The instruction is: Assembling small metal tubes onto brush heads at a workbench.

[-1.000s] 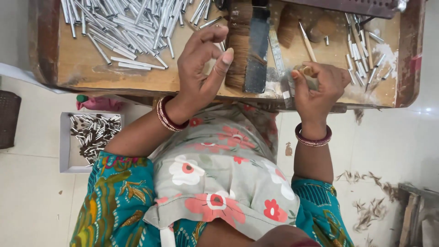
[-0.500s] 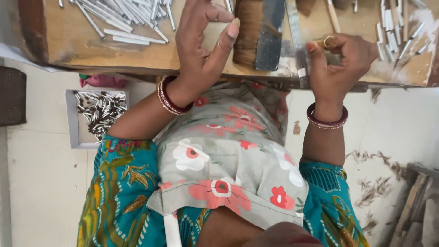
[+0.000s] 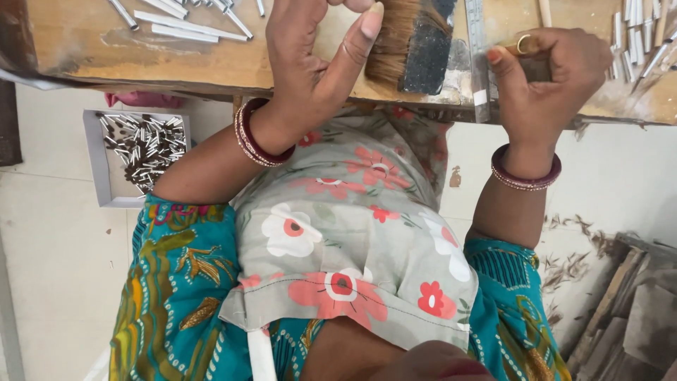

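Note:
My left hand is over the wooden table, palm toward me and thumb raised. Its thumb tip rests by the tan bristles of a wide flat brush lying on the table; the fingertips are cut off by the top edge. No object shows in its palm. My right hand is a closed fist at the table's near edge. It grips a small dark piece with a brass-coloured ring on top. A metal ruler strip lies between the brush and this hand.
Thin metal tubes lie on the table's left, with more tubes on the right. A white tray of several small metal pieces sits on the floor at left. Wood scraps lie at lower right.
The view has closed in on the table's near edge, so both hands look larger. My left hand has shifted right toward the brush. My right hand stays closed on its small piece.

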